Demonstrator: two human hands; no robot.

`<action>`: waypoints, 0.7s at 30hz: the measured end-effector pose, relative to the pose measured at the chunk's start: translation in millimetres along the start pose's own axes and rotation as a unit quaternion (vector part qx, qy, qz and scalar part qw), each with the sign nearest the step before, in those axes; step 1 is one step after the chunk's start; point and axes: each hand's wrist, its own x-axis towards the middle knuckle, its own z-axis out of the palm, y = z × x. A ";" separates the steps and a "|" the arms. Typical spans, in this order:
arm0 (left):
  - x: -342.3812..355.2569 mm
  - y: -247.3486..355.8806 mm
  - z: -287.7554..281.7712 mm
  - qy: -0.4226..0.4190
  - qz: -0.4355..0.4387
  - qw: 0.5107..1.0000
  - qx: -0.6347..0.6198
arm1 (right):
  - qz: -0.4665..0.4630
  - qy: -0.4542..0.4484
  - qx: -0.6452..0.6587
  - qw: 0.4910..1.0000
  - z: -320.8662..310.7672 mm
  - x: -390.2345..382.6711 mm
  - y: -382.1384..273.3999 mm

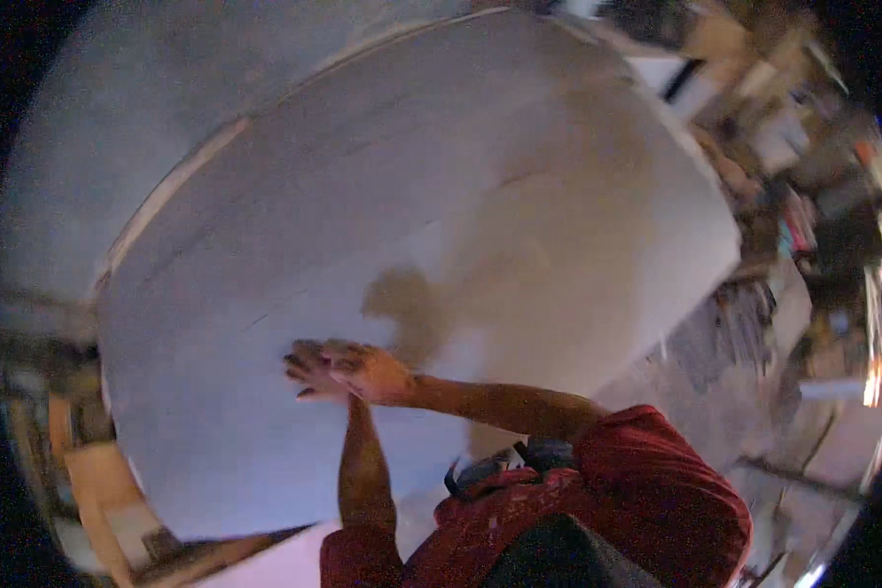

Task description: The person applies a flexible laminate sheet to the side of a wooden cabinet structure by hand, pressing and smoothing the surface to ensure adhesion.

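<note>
My two hands meet over a large pale board (519,235) with a smooth, dull surface, faintly streaked. My left hand (314,372) has its fingers spread and holds nothing I can see. Across it, near the thumb side and wrist, lies my right hand (377,374), touching it. The right fingers are partly blurred and overlap the left hand; no tool shows in them. Whether the hands touch the board beneath I cannot tell. A dark shadow (407,304) falls on the board just beyond them.
The board's far edge has a pale, raw-looking strip (181,186). Wooden pieces (103,480) stand at the lower left. Blurred clutter (804,196) fills the right side, with stacked thin pieces (740,323) beside the board. A dark pouch (549,453) sits at my waist.
</note>
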 end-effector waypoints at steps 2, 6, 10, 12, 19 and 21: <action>2.7 14.1 -14.7 -0.012 0.017 1.000 -0.005 | 0.067 -0.076 -0.007 0.995 -24.1 -85.4 18.2; 27.6 19.9 -28.7 -0.094 -0.037 0.990 0.094 | 0.106 -0.016 -0.153 0.982 -121.6 -202.4 -29.1; -62.2 34.1 -56.8 0.134 0.050 0.962 -0.234 | 0.282 0.116 -0.248 0.920 -196.3 -389.1 -79.0; -136.6 47.6 -81.7 0.162 0.161 0.914 -0.335 | 0.487 0.224 -0.257 0.804 -212.6 -514.2 -130.4; -316.8 -25.6 -106.9 -0.069 0.527 0.576 -0.621 | 0.871 0.212 -0.247 0.368 -134.5 -828.6 -344.3; -363.9 -49.6 -117.0 -0.218 0.573 0.483 -0.625 | 0.921 0.242 -0.154 0.265 -99.1 -871.0 -385.9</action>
